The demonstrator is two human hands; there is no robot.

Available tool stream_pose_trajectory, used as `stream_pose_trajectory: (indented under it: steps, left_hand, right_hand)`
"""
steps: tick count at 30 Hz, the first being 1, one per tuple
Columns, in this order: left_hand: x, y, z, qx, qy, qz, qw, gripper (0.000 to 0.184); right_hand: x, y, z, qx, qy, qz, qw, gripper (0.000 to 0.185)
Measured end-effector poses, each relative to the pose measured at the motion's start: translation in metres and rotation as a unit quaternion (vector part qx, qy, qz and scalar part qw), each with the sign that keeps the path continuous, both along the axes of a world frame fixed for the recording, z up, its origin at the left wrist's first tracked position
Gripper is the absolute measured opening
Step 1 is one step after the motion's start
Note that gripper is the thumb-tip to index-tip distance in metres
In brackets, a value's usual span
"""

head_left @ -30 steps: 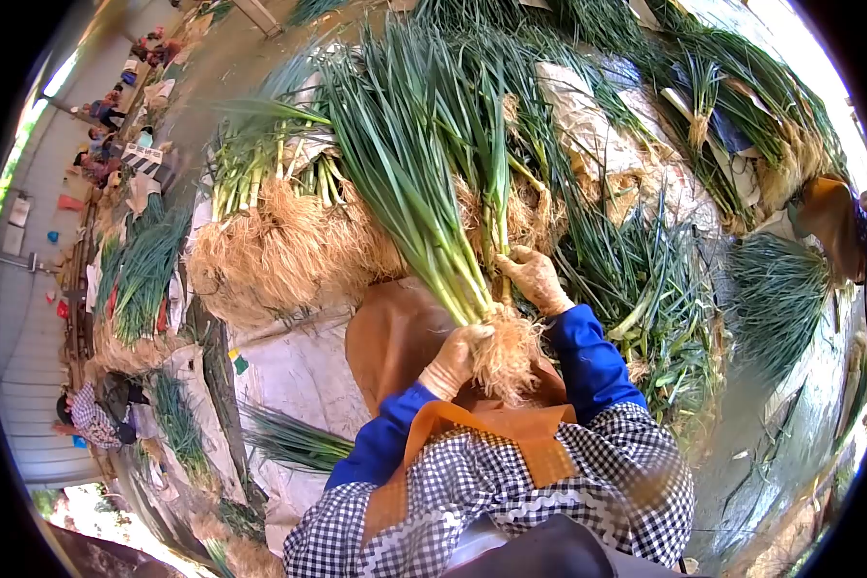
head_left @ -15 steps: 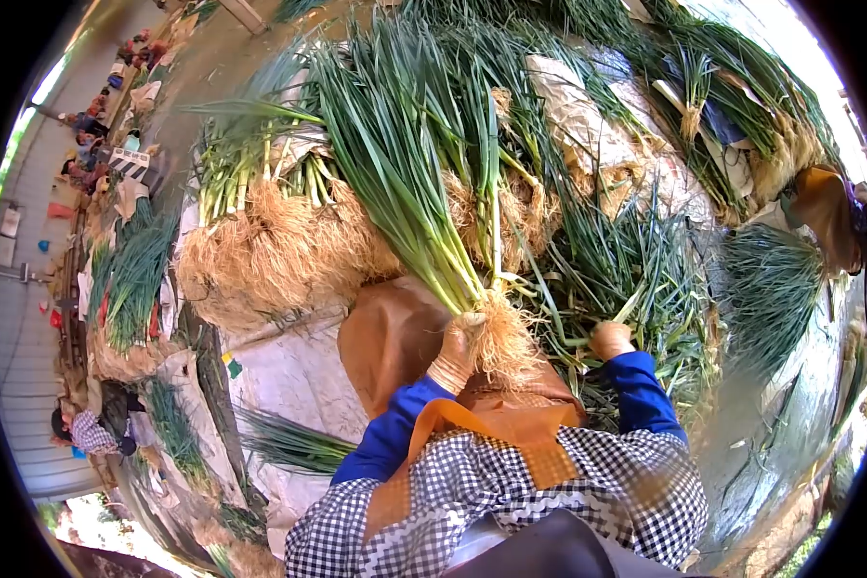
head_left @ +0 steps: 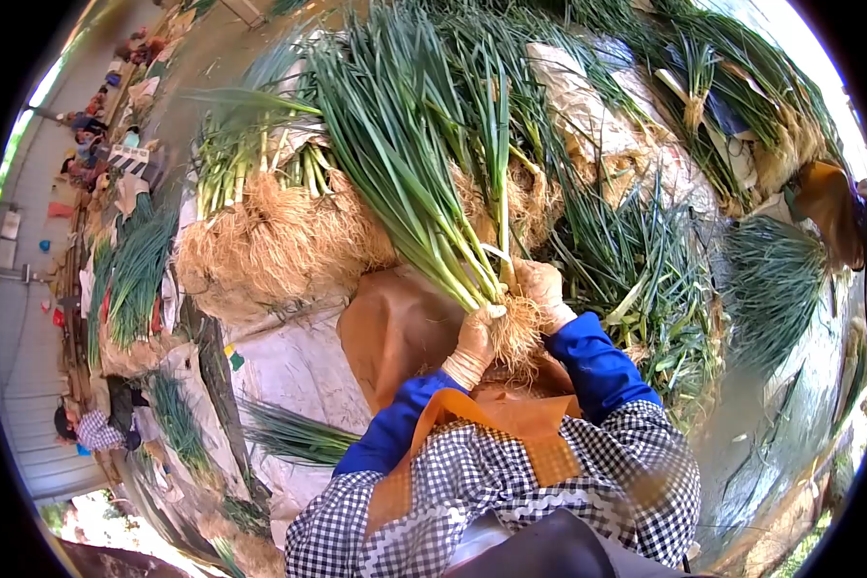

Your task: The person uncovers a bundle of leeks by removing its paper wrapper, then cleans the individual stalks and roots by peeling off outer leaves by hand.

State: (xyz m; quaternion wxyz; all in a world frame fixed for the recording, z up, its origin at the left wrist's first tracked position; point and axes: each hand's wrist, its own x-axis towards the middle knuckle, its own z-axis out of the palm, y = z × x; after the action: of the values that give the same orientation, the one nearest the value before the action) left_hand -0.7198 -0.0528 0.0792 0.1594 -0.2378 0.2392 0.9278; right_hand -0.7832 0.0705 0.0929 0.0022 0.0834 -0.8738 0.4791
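My left hand (head_left: 477,339) is closed around the lower stalks of a bunch of green garlic (head_left: 433,226), just above its straw-coloured roots (head_left: 516,332). The long flat leaves fan away from me toward the upper left. On the other side of the bunch, my right hand (head_left: 539,287) has its fingers curled in at the stalk bases, by a pale stalk that stands a little apart. Its fingertips are partly hidden, so whether it grips one stalk or a loose leaf is unclear. Beneath both hands lies a brown apron (head_left: 395,328) over my lap.
Rooted green garlic is piled ahead, its root mass (head_left: 279,236) facing me. Stripped leaves (head_left: 636,279) heap at my right. A small bundle (head_left: 299,431) lies on the white sheet (head_left: 299,371) at left. Another bundle (head_left: 775,279) lies far right. Several people sit along the far left.
My right hand has come up from the leaf heap, leftward to the base of the bunch. My left hand keeps its hold, shifted slightly right.
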Motion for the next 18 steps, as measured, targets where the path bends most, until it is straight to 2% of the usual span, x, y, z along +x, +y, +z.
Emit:
stream_pose_trajectory:
  steps: [1, 3, 4, 5, 7, 8, 9, 11, 12, 13, 14, 15, 16, 17, 18]
  left_hand:
    - [-0.002, 0.004, 0.000, 0.001, -0.002, -0.001, 1.000, 0.036]
    - [-0.002, 0.003, 0.005, 0.030, -0.018, -0.022, 0.999, 0.033]
    - [-0.005, -0.001, 0.008, 0.053, -0.033, -0.038, 0.997, 0.030]
    - [-0.005, -0.003, 0.005, 0.053, -0.036, -0.037, 0.997, 0.030]
    - [-0.009, -0.006, -0.016, 0.051, -0.067, 0.066, 0.994, 0.026]
    - [-0.017, -0.021, -0.044, 0.053, -0.066, 0.024, 0.996, 0.026]
    - [-0.023, -0.021, -0.024, 0.075, -0.057, -0.026, 0.995, 0.030]
    - [-0.018, -0.032, -0.004, 0.116, 0.041, -0.096, 0.988, 0.039]
    - [-0.013, -0.041, 0.001, 0.094, 0.083, -0.120, 0.985, 0.046]
    - [-0.017, -0.033, 0.049, 0.219, 0.125, -0.152, 0.956, 0.048]
    - [-0.011, -0.040, 0.027, -0.015, 0.184, -0.192, 0.964, 0.047]
    - [-0.004, -0.042, 0.022, -0.040, 0.154, -0.194, 0.968, 0.042]
    - [0.004, -0.044, 0.018, -0.064, 0.122, -0.197, 0.971, 0.037]
    - [-0.001, -0.035, 0.035, 0.123, 0.020, -0.162, 0.979, 0.030]
    - [-0.005, -0.027, 0.037, 0.131, 0.059, -0.176, 0.974, 0.026]
  right_hand:
    - [0.005, 0.012, 0.006, 0.134, 0.029, 0.042, 0.990, 0.014]
    - [0.016, 0.021, 0.006, 0.078, 0.044, 0.014, 0.996, 0.015]
    - [0.021, 0.032, 0.010, 0.034, 0.141, 0.040, 0.989, 0.009]
    - [0.024, 0.043, 0.008, 0.120, 0.172, 0.088, 0.974, 0.005]
    - [0.038, 0.051, -0.002, 0.003, 0.121, 0.059, 0.991, 0.010]
    - [0.039, 0.047, 0.033, -0.141, -0.093, -0.001, 0.986, 0.017]
    - [0.035, 0.056, 0.045, -0.203, -0.180, -0.077, 0.959, 0.023]
    - [0.021, 0.081, 0.013, -0.366, -0.180, -0.229, 0.884, 0.031]
    - [0.021, 0.086, 0.011, -0.391, -0.201, -0.261, 0.860, 0.043]
    - [0.020, 0.090, -0.002, -0.396, -0.203, -0.270, 0.854, 0.038]
    - [0.022, 0.079, 0.006, -0.387, -0.193, -0.249, 0.866, 0.037]
    - [0.030, 0.064, 0.015, -0.378, -0.189, -0.230, 0.877, 0.035]
    - [0.035, 0.058, 0.009, -0.278, -0.210, -0.193, 0.917, 0.032]
    - [0.039, 0.042, 0.022, -0.237, -0.148, -0.139, 0.950, 0.019]
    - [0.035, 0.043, 0.011, -0.061, 0.009, -0.020, 0.998, 0.013]
